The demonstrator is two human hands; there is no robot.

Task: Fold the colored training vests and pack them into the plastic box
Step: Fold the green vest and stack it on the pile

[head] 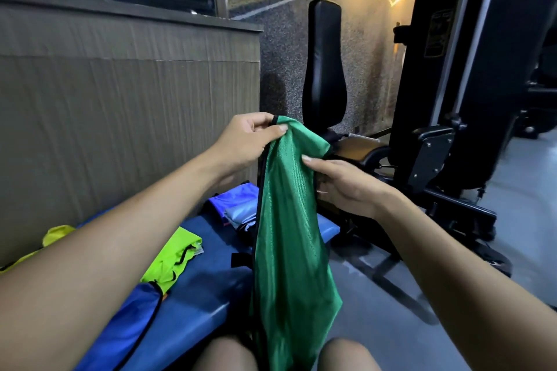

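Observation:
A green mesh vest (289, 244) with black trim hangs in front of me, reaching down between my knees. My left hand (250, 141) pinches its top corner between thumb and fingers. My right hand (346, 187) grips its right edge a little lower, thumb on the front of the cloth. On the blue padded bench (205, 286) lie a neon yellow vest (177, 259), a blue vest (135, 313) near my left arm, and a purple-blue vest (232, 205) at the far end. The plastic box is out of sight.
A grey panelled wall (129, 117) runs along the left of the bench. A black gym machine (446, 129) with an upright pad (324, 69) stands ahead and to the right on the grey floor (391, 325). Another yellow cloth (57, 235) peeks past my left forearm.

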